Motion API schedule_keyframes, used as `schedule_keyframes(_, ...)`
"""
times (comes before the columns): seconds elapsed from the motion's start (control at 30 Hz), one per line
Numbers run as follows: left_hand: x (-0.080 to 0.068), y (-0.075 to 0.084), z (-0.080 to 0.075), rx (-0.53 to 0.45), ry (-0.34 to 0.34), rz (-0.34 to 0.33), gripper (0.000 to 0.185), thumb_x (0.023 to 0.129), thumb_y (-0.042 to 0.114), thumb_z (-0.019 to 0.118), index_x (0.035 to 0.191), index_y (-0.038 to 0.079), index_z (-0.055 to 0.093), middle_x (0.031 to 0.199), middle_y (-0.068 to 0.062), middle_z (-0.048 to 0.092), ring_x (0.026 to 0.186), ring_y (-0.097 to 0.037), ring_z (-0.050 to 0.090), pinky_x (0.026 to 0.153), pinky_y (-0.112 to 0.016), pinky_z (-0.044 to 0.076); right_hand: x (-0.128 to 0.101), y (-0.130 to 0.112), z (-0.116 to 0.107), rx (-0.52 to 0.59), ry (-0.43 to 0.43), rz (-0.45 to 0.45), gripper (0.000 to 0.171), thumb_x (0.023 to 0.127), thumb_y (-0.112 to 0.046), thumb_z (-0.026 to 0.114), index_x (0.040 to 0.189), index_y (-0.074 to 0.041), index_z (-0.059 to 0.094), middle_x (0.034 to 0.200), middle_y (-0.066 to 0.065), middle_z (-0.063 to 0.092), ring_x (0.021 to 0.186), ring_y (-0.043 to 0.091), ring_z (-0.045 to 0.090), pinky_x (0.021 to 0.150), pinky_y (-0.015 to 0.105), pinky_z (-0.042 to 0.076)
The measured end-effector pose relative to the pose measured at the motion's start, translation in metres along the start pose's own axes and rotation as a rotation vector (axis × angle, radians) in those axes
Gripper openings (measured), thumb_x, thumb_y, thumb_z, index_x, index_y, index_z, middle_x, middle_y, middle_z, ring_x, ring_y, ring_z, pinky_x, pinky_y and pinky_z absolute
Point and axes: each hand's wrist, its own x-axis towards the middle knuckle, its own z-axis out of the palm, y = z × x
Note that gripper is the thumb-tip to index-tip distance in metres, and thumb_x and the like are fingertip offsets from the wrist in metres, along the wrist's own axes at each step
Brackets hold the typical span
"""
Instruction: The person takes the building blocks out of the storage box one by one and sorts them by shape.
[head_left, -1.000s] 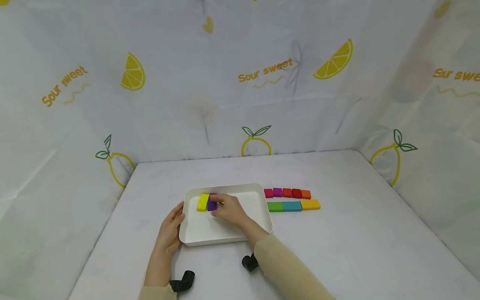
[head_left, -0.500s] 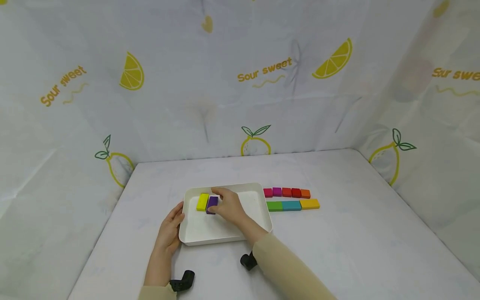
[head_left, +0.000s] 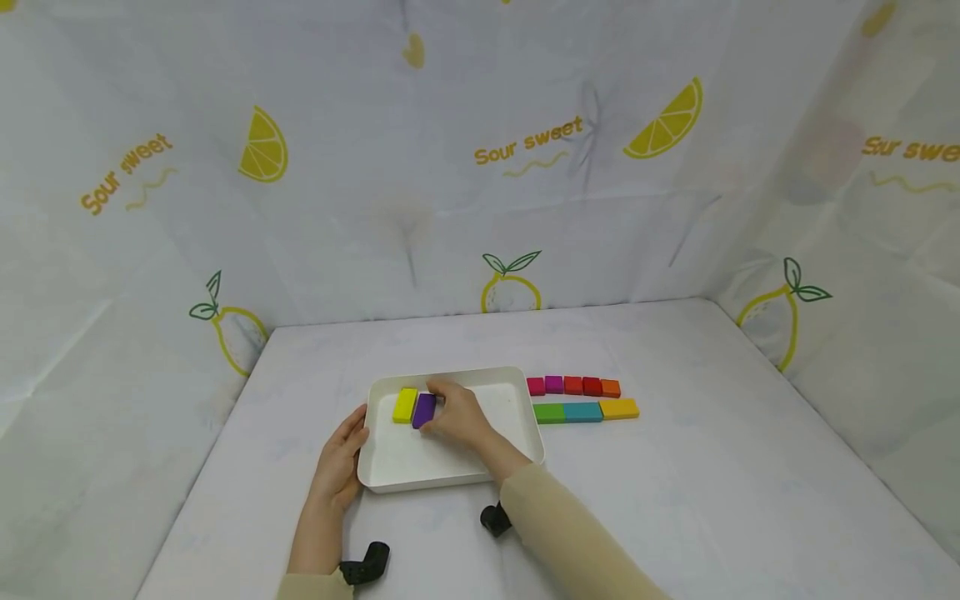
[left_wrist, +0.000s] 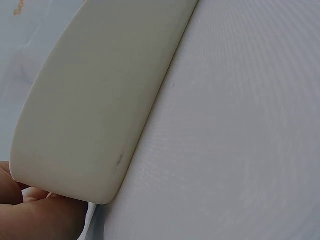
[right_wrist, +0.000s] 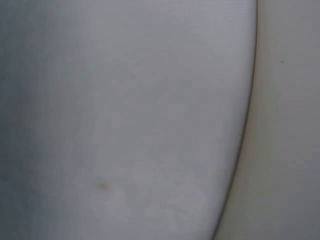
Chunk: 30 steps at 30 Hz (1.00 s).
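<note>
Right hand (head_left: 459,414) pinches purple block (head_left: 423,410); left hand (head_left: 341,459) rests on tray (head_left: 420,467).

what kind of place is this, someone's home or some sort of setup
Probably a staged recording booth, not a home: lemon-print cloth walls in a white table, with only a white tray and coloured blocks laid out.

Tray (head_left: 390,475) near half free; block rows (head_left: 585,398) flank right.

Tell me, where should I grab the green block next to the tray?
Probably pinch the green block across its two long sides, coming straight down from above. It lies flat on the table, with the white tray at one short end and the teal block touching the other, so only those long sides are free.
</note>
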Motion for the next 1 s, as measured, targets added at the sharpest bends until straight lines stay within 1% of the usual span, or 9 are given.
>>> schedule_keyframes(0.33, 0.002, -0.001, 0.0, 0.01, 0.007, 0.0, 0.054, 0.106, 0.008, 0.035, 0.158, 0.011, 0.02, 0.167, -0.009, 0.017, 0.151, -0.024, 0.023, 0.088, -0.003, 0.045, -0.003, 0.002, -0.001, -0.04, 0.009, -0.026, 0.069, 0.071, -0.006, 0.086, 0.133, 0.004, 0.058, 0.132, 0.019, 0.064, 0.123, 0.033, 0.061, 0.109, 0.042, 0.048)
schedule_keyframes(0.47, 0.002, -0.002, 0.0, 0.02, 0.01, 0.003, 0.054, 0.107, 0.01, 0.035, 0.158, 0.011, 0.02, 0.167, -0.009, 0.017, 0.152, -0.025, 0.022, 0.089, -0.004, 0.045, -0.005, 0.001, -0.003, -0.043, 0.04, -0.02, 0.07, 0.072, -0.006, 0.084, 0.136, 0.002, 0.056, 0.133, 0.018, 0.063, 0.122, 0.032, 0.061, 0.107, 0.041, 0.05)
schedule_keyframes(0.57, 0.001, -0.003, -0.001, 0.019, 0.013, 0.013, 0.053, 0.107, 0.011, 0.036, 0.158, 0.01, 0.02, 0.167, -0.011, 0.016, 0.152, -0.027, 0.021, 0.089, -0.004, 0.045, -0.01, 0.001, -0.009, -0.034, 0.085, -0.025, 0.069, 0.074, -0.006, 0.083, 0.137, 0.002, 0.055, 0.133, 0.016, 0.063, 0.121, 0.031, 0.062, 0.104, 0.041, 0.052)
schedule_keyframes(0.63, 0.001, -0.004, -0.001, 0.008, 0.018, 0.008, 0.053, 0.107, 0.011, 0.036, 0.158, 0.011, 0.021, 0.167, -0.01, 0.016, 0.152, -0.026, 0.021, 0.089, -0.005, 0.046, -0.013, 0.003, -0.016, -0.018, 0.134, -0.035, 0.068, 0.075, -0.006, 0.083, 0.136, 0.002, 0.056, 0.132, 0.017, 0.064, 0.12, 0.032, 0.062, 0.103, 0.041, 0.053)
schedule_keyframes(0.7, 0.0, -0.005, -0.001, 0.008, 0.014, 0.013, 0.054, 0.107, 0.012, 0.036, 0.158, 0.01, 0.021, 0.167, -0.012, 0.016, 0.153, -0.028, 0.021, 0.09, -0.005, 0.046, -0.018, 0.006, -0.029, 0.027, 0.191, -0.031, 0.066, 0.075, -0.004, 0.082, 0.136, 0.002, 0.056, 0.132, 0.017, 0.064, 0.122, 0.032, 0.062, 0.103, 0.041, 0.053)
schedule_keyframes(0.8, 0.0, -0.004, -0.001, 0.002, 0.015, 0.004, 0.054, 0.107, 0.011, 0.037, 0.158, 0.01, 0.021, 0.167, -0.011, 0.016, 0.153, -0.027, 0.021, 0.091, -0.006, 0.046, -0.025, 0.013, -0.053, 0.14, 0.315, -0.015, 0.064, 0.074, 0.0, 0.082, 0.133, 0.005, 0.058, 0.133, 0.021, 0.063, 0.124, 0.035, 0.06, 0.105, 0.042, 0.051)
schedule_keyframes(0.93, 0.0, -0.001, -0.002, 0.011, 0.003, -0.001, 0.054, 0.107, 0.011, 0.036, 0.158, 0.011, 0.021, 0.168, -0.008, 0.015, 0.154, -0.023, 0.019, 0.091, -0.004, 0.044, -0.037, 0.029, -0.094, 0.308, 0.511, 0.066, 0.065, 0.074, 0.005, 0.08, 0.134, 0.006, 0.056, 0.137, 0.023, 0.059, 0.129, 0.036, 0.055, 0.11, 0.042, 0.047)
schedule_keyframes(1.0, 0.001, 0.001, -0.002, 0.013, -0.001, -0.006, 0.054, 0.107, 0.011, 0.036, 0.158, 0.012, 0.021, 0.168, -0.005, 0.015, 0.154, -0.021, 0.019, 0.092, -0.003, 0.044, -0.045, 0.041, -0.113, 0.332, 0.594, 0.129, 0.066, 0.076, 0.004, 0.079, 0.137, 0.005, 0.053, 0.14, 0.021, 0.057, 0.132, 0.034, 0.052, 0.112, 0.04, 0.044)
